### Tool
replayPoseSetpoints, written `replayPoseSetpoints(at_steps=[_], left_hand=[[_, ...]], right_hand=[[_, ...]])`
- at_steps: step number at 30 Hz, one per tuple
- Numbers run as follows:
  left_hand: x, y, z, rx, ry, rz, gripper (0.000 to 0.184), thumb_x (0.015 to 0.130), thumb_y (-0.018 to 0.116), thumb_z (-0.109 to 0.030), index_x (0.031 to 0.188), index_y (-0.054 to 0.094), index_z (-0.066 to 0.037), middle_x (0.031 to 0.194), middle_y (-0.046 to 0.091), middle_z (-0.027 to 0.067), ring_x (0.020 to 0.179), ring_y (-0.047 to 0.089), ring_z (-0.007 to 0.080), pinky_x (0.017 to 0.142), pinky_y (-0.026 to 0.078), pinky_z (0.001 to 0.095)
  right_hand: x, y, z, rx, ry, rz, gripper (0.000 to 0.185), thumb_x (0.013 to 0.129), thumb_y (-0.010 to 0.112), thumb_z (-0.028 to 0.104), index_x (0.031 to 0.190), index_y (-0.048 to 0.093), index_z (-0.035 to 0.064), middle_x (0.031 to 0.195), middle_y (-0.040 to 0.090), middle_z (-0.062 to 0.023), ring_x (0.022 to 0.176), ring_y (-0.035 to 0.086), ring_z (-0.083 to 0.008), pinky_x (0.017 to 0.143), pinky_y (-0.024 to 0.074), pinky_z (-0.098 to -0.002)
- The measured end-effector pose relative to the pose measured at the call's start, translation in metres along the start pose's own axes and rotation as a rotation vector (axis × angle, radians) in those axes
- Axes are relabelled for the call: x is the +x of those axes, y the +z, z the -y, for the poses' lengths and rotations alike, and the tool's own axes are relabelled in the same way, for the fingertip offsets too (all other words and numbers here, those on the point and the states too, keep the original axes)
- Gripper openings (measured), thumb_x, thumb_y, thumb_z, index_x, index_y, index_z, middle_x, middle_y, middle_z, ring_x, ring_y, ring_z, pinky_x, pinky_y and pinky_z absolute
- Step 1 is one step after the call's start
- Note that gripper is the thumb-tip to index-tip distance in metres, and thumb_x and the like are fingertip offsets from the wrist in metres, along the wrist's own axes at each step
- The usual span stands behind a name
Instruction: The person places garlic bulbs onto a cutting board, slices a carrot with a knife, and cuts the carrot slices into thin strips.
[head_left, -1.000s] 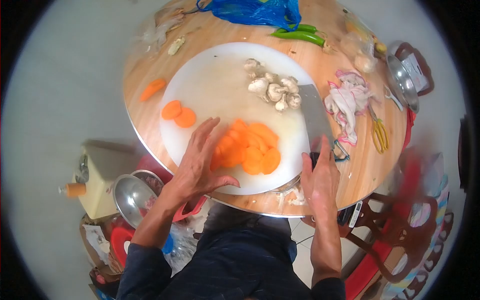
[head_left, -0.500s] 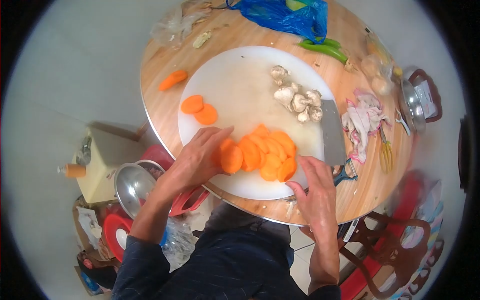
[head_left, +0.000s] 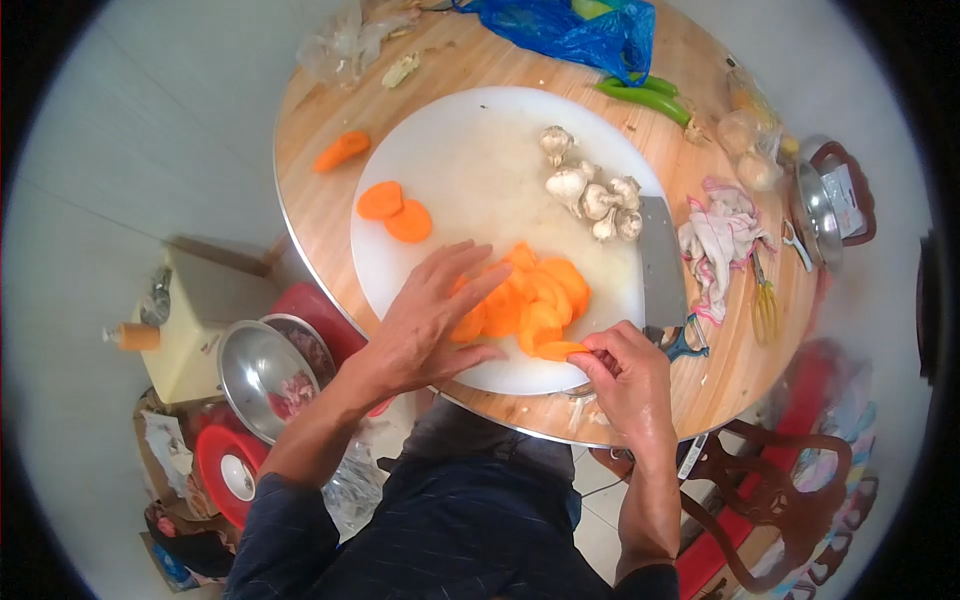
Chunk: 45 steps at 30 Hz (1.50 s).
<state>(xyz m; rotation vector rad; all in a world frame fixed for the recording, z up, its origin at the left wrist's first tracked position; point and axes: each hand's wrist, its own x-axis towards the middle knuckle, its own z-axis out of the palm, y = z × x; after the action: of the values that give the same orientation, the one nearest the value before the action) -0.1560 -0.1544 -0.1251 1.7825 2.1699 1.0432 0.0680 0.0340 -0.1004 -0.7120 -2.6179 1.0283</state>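
A pile of orange carrot slices (head_left: pixel 540 295) lies on the round white cutting board (head_left: pixel 450 150). My left hand (head_left: pixel 430 320) is over the left side of the pile with fingers spread, partly covering some slices. My right hand (head_left: pixel 628 375) pinches one carrot slice (head_left: pixel 560 350) between thumb and fingers at the pile's lower right edge. Two more carrot slices (head_left: pixel 407 220) rest at the board's left. Several garlic bulbs (head_left: pixel 598 200) sit at the upper right. A cleaver (head_left: pixel 662 260) lies along the right edge, its blade on the board.
Around the board on the wooden table (head_left: pixel 310 215) are a carrot piece (head_left: pixel 342 150), a blue plastic bag (head_left: pixel 560 35), green peppers (head_left: pixel 650 98), a crumpled cloth (head_left: pixel 718 245) and yellow-handled scissors (head_left: pixel 765 310). Metal bowls (head_left: pixel 250 370) stand lower left. A brown chair (head_left: pixel 775 500) is lower right.
My right hand has closed on a slice at the pile's edge and tilted it. My left hand has shifted right over the pile, its fingers spreading. The view has moved slightly.
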Motion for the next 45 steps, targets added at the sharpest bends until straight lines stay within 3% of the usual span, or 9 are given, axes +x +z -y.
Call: replayPoseSetpoints(at_steps=[5,8,11,14,18,23,33,41,45], left_hand=[[-0.002,0.019,0.01,-0.033,0.0,-0.038,0.077,0.076,0.094,-0.013,0.147,0.064,-0.013,0.14,0.063,0.017,0.134,0.059,0.0404,0.113,0.051,0.049],[-0.007,0.021,0.015,-0.126,-0.037,-0.06,0.073,0.076,0.094,-0.012,0.143,0.065,-0.012,0.14,0.061,0.0183,0.134,0.059,0.0402,0.111,0.052,0.0472],[-0.001,0.015,0.005,-0.153,-0.024,-0.105,0.074,0.07,0.097,-0.019,0.137,0.066,-0.01,0.143,0.06,0.0204,0.13,0.058,0.0429,0.11,0.048,0.0504],[0.007,0.013,-0.007,-0.034,-0.019,-0.131,0.077,0.068,0.099,-0.028,0.137,0.067,-0.011,0.146,0.058,0.0216,0.131,0.058,0.0433,0.111,0.048,0.0509],[0.019,0.018,-0.013,0.106,0.047,-0.123,0.074,0.071,0.098,-0.032,0.136,0.068,-0.012,0.147,0.059,0.0189,0.133,0.057,0.0418,0.111,0.048,0.0511],[0.02,0.022,0.007,0.046,0.079,-0.088,0.057,0.076,0.093,-0.02,0.127,0.071,-0.01,0.133,0.066,0.0113,0.124,0.062,0.0377,0.105,0.05,0.0487],[0.02,0.007,0.015,0.141,0.044,-0.078,0.051,0.074,0.087,-0.008,0.123,0.074,-0.011,0.124,0.068,0.0126,0.116,0.064,0.0355,0.099,0.052,0.0476],[0.03,-0.019,0.051,0.229,0.039,-0.071,0.054,0.075,0.081,-0.006,0.127,0.07,-0.01,0.133,0.064,0.0158,0.124,0.061,0.0389,0.107,0.05,0.0499],[0.034,-0.027,0.044,0.291,0.048,-0.08,0.074,0.077,0.093,-0.024,0.144,0.065,-0.012,0.151,0.059,0.017,0.141,0.056,0.0411,0.12,0.044,0.0509]], right_hand=[[-0.007,0.007,-0.004,0.291,0.193,-0.066,0.018,0.093,0.085,0.005,0.107,0.075,-0.0001,0.085,0.07,-0.0075,0.069,0.067,-0.013,0.066,0.054,-0.0279],[-0.006,0.018,-0.001,0.492,0.368,-0.09,0.02,0.093,0.086,0.006,0.109,0.074,-0.001,0.083,0.072,-0.0065,0.07,0.066,-0.0095,0.067,0.0537,-0.0252],[-0.006,0.03,0.009,0.454,0.361,-0.091,0.026,0.094,0.087,0.015,0.11,0.074,-0.001,0.082,0.076,-0.0097,0.069,0.072,-0.0149,0.068,0.057,-0.0286],[-0.001,0.033,0.019,0.098,0.343,-0.026,0.032,0.097,0.083,0.031,0.11,0.075,0.0029,0.087,0.08,-0.0147,0.075,0.079,-0.0295,0.071,0.0607,-0.0412],[0.004,0.038,0.024,0.012,0.323,-0.062,0.031,0.096,0.084,0.032,0.107,0.075,0.0044,0.085,0.08,-0.0143,0.075,0.079,-0.0312,0.071,0.0604,-0.0427],[0.01,0.038,0.027,0.043,0.313,-0.053,0.028,0.096,0.082,0.032,0.098,0.074,0.0053,0.082,0.079,-0.0132,0.075,0.078,-0.0323,0.07,0.0598,-0.044],[0.022,0.034,0.029,0.042,0.343,-0.061,0.027,0.095,0.083,0.029,0.096,0.072,0.0051,0.08,0.077,-0.0121,0.074,0.078,-0.0315,0.07,0.0598,-0.0443],[0.028,0.036,0.035,-0.037,0.337,-0.043,0.036,0.094,0.085,0.027,0.114,0.064,0.0055,0.084,0.078,-0.0124,0.078,0.078,-0.0337,0.072,0.0601,-0.0459],[0.029,0.035,0.039,-0.008,0.355,-0.07,0.04,0.095,0.084,0.026,0.122,0.063,0.0046,0.086,0.078,-0.012,0.08,0.078,-0.0344,0.073,0.0599,-0.0471]])
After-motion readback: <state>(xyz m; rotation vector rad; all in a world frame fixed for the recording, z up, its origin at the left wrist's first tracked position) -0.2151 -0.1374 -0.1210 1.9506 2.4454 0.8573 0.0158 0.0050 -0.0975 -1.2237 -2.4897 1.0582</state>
